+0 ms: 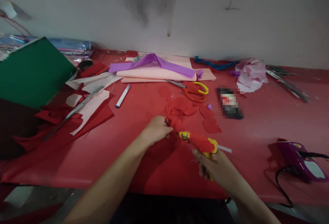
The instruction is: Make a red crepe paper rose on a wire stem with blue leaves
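In the head view, a person's left hand (157, 127) pinches a red piece (177, 124) between its fingers over a red tabletop (246, 165), while the right hand (212, 164) wraps its fingers around a glue gun (202, 142), nozzle just beside the piece; cut red petals (183, 106) lie beyond, near scissors (196, 97), with a white marker (123, 96) farther left

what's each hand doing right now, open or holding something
Left hand: closed, holding a red piece.
Right hand: closed around the glue gun.
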A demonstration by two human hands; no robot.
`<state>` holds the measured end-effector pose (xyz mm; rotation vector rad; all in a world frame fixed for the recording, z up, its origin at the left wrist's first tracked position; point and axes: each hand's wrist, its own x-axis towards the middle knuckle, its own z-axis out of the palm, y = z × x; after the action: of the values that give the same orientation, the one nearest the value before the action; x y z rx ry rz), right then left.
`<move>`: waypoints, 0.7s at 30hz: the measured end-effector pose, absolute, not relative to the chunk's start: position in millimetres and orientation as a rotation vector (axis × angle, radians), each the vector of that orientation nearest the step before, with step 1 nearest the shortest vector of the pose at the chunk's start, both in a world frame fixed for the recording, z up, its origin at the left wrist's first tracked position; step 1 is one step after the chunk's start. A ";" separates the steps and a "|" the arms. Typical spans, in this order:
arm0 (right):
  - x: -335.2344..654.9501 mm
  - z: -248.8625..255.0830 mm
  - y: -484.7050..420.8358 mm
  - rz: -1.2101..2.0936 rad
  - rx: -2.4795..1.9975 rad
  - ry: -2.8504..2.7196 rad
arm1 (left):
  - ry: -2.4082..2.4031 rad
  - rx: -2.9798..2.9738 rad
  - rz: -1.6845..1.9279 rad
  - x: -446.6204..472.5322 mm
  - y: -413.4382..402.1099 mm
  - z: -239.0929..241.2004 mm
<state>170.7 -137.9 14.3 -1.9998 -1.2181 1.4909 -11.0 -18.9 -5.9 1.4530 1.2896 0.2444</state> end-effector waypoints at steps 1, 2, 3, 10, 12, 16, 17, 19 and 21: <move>170.9 13.9 -137.5 1.495 -1.999 -1.216 | 1.290 1.464 0.238 -11.0 -18.7 -5.4; 171.7 13.7 -137.2 1.501 -1.997 -1.204 | 1.290 1.475 0.231 -11.1 -18.5 -5.3; 172.8 13.7 -137.0 1.506 -1.993 -1.186 | 1.291 1.479 0.228 -11.2 -18.3 -5.4; 184.7 13.5 -139.2 1.474 -2.023 -1.125 | 1.282 1.481 0.216 -11.7 -17.8 -6.4; 187.0 12.8 -139.3 1.471 -2.032 -1.135 | 1.273 1.478 0.217 -11.9 -17.8 -6.4; 190.2 12.6 -139.0 1.442 -2.040 -1.177 | 1.273 1.484 0.213 -12.2 -17.5 -7.2; 191.1 13.0 -139.3 1.424 -2.041 -1.190 | 1.276 1.480 0.215 -12.2 -17.4 -7.1; 192.9 14.3 -140.3 1.386 -2.050 -1.201 | 1.282 1.470 0.217 -12.0 -17.5 -6.4; 194.0 15.7 -141.8 1.363 -2.058 -1.204 | 1.288 1.463 0.212 -11.6 -17.7 -5.2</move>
<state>194.0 -141.8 15.7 -2.0577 -1.2037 1.3627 -11.6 -17.7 -5.2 1.4626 1.2882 0.2115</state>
